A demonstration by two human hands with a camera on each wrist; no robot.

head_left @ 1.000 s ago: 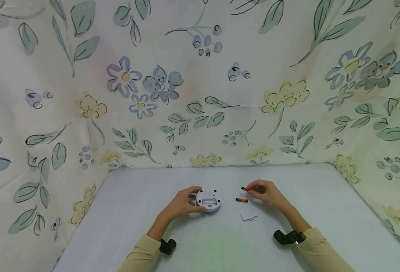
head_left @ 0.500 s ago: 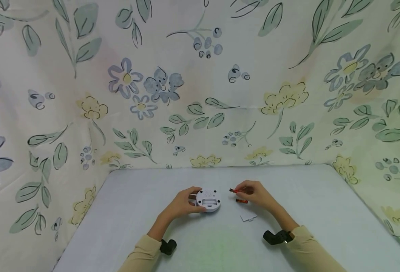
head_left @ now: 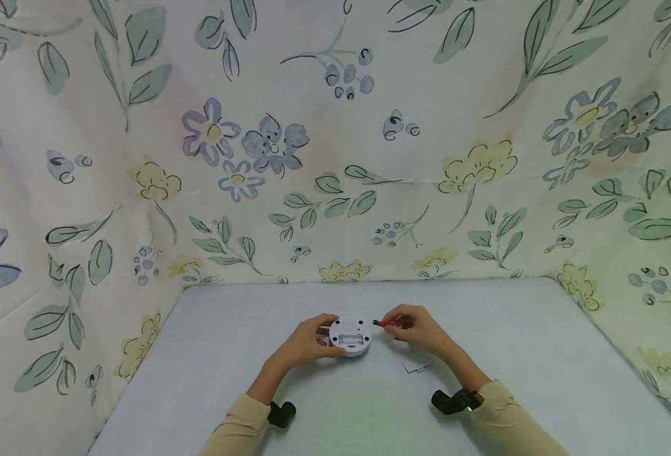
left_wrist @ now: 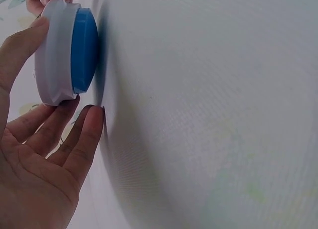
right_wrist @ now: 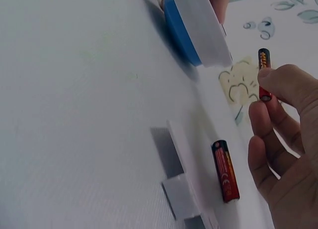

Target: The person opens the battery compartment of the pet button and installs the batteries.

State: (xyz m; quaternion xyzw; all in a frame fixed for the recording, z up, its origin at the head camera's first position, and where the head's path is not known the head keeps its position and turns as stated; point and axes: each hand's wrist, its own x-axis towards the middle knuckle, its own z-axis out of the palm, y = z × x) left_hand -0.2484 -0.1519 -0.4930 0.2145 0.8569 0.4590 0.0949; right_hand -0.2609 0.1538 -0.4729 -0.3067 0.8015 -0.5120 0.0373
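Right wrist: loose battery (right_wrist: 226, 172) near hand (right_wrist: 298, 189)

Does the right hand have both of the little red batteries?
No, in the right wrist view the right hand pinches one battery while the other battery lies on the table.

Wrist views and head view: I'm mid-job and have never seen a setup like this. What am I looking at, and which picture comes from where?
There is no machine: these are a person's two bare hands over a white table. The head camera looks forward and down; each wrist camera looks at its own hand's work, so those pictures appear tipped sideways. The left hand holds a round white device, blue underneath, its battery slot facing up. The right hand pinches one battery. On the table lie a second battery, visible in the right wrist view, and a small white flat piece. Behind hangs floral cloth.
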